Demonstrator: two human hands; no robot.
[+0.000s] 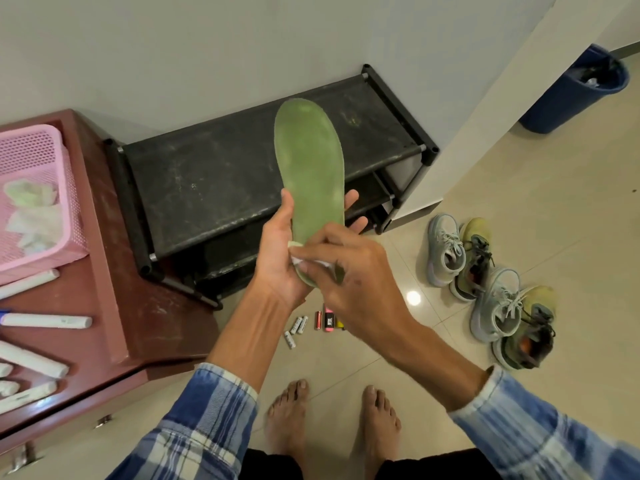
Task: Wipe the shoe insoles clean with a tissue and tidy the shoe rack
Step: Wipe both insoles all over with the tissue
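A green shoe insole stands nearly upright in front of me, toe end up. My left hand grips its lower half from behind, thumb on the left edge and fingertips showing past the right edge. My right hand pinches a small white tissue and presses it against the insole's heel end. Behind the insole stands the black shoe rack, its dusty top shelf bare. Two pairs of sneakers, grey and olive, lie on the floor to the right.
A reddish cabinet at the left carries a pink basket with crumpled tissues and several white tubes. Batteries and lighters lie on the tiled floor near my bare feet. A blue bin stands at the far right.
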